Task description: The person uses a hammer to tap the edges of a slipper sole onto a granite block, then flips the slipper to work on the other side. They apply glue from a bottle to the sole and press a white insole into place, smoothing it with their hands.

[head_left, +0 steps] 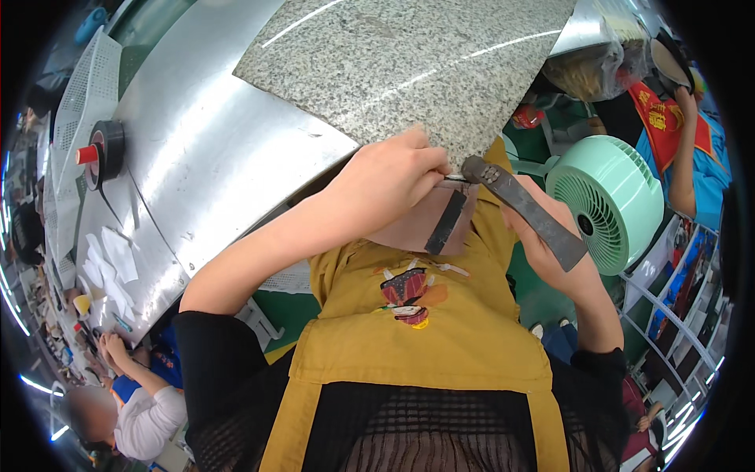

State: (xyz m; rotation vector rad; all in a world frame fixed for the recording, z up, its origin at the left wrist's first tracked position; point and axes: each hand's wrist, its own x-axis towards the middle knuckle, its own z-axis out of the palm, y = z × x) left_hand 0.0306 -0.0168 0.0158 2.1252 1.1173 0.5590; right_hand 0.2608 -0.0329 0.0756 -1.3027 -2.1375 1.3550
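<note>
At the near corner of the granite slab (pixel 409 59), my left hand (pixel 393 173) is closed, its fingertips pinched at the upper edge of a pinkish-brown sheet-like piece (pixel 401 234). That piece looks like leather and hangs down in front of my apron, with a black strip (pixel 447 222) across it. My right hand (pixel 546 236) is wrapped round a hammer with a dark, worn metal head (pixel 523 206). The round end of the head is by the slab's edge, close to my left fingertips. The hammer's handle is mostly hidden by my right hand.
A metal table (pixel 212 126) extends to the left, bearing a black tape roll (pixel 110 153) and white scraps (pixel 110 267). A mint-green fan (pixel 605 204) stands close to my right arm. One person (pixel 145 417) sits at lower left; another in blue (pixel 704 173) is at right.
</note>
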